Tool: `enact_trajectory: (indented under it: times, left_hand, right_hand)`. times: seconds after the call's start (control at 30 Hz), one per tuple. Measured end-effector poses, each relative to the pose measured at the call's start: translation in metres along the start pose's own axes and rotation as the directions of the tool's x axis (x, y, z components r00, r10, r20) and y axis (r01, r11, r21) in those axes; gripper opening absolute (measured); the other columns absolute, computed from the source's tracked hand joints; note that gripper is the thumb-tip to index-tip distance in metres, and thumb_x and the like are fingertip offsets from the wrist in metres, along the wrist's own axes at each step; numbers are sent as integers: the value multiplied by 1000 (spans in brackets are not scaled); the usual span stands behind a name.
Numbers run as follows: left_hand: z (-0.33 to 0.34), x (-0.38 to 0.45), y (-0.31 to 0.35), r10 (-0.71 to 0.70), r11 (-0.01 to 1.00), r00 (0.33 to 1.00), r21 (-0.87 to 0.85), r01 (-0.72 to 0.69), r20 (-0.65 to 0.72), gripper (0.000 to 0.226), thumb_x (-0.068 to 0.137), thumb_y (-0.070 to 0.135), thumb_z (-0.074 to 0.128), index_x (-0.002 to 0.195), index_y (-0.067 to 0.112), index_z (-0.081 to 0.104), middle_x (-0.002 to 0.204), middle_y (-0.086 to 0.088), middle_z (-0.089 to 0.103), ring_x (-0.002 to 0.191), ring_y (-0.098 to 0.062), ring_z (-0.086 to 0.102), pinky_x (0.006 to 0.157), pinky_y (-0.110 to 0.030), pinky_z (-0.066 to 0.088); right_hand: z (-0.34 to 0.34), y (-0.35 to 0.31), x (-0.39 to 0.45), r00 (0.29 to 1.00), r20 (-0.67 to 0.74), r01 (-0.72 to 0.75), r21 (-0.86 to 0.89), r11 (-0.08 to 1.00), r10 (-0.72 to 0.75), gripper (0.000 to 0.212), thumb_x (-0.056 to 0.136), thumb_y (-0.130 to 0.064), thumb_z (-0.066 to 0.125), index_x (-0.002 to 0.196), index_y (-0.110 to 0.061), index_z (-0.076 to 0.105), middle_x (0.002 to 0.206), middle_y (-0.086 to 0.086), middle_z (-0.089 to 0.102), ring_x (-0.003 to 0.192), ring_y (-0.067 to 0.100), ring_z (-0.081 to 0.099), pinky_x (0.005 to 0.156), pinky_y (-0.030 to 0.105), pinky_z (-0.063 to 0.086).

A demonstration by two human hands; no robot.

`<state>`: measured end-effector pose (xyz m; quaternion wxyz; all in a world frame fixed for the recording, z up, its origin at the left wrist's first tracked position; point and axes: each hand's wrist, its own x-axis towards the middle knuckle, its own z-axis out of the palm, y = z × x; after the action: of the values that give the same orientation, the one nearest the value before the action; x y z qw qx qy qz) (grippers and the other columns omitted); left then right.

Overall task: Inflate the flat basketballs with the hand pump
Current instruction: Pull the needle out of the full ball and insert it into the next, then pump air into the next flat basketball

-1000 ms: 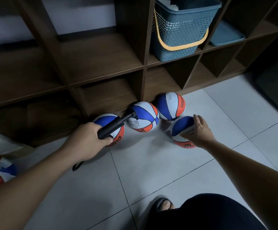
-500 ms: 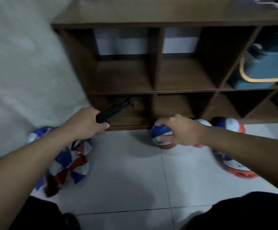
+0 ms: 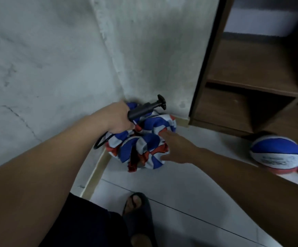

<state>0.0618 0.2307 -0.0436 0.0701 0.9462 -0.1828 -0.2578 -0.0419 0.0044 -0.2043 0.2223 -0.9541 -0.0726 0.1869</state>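
Observation:
A heap of flat blue, white and red basketballs [image 3: 144,147] lies crumpled on the floor in the corner by the wall. My left hand [image 3: 117,118] grips the black hand pump [image 3: 145,108] just above the heap, its T-handle pointing up to the right and its hose looping down on the left. My right hand [image 3: 177,147] reaches onto the right side of the heap with fingers spread and straight, touching the flat balls. A round, inflated basketball [image 3: 276,154] sits on the floor at the right, under the shelf.
A dark wooden cubby shelf [image 3: 251,82] stands at the right against the grey wall [image 3: 55,59]. My foot in a dark sandal [image 3: 137,209] stands on the white tile floor below the heap.
The view has swung left from the row of inflated balls to the corner. My right hand left the inflated ball and now reaches the flat heap; my left hand carried the pump over it.

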Motion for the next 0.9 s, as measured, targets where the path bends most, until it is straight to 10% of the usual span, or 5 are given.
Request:
enact_trajectory:
  times: [0.2,0.43,0.9]
  left_hand:
    - [-2,9,-21,-12,999,999,-34,13,38,26,95,29,80,86,16,59,84,-6,62,75,-23,62,70,-35,52]
    - [-7,11,-16,-11,997,999,-79,15,44,26,91,31,83,90,13,65,78,-7,64,63,-23,62,60,-33,52]
    - [-2,10,112,264,964,965,36,-263,-3,26,93,35,81,88,18,61,79,-5,64,63,-20,60,54,-29,40]
  right_hand:
    - [33,2,37,1000,6,-31,74,997,31,117,86,-38,88,171,-18,11,168,13,35,145,37,45,110,46,46]
    - [41,0,31,994,-73,-72,152,986,84,87,89,-54,81,160,-23,42,140,8,61,116,30,63,96,45,56]
    - [-37,40,-165,927,-154,-293,270,917,341,55,95,-25,70,144,-40,50,122,-7,42,104,16,56,93,35,57]
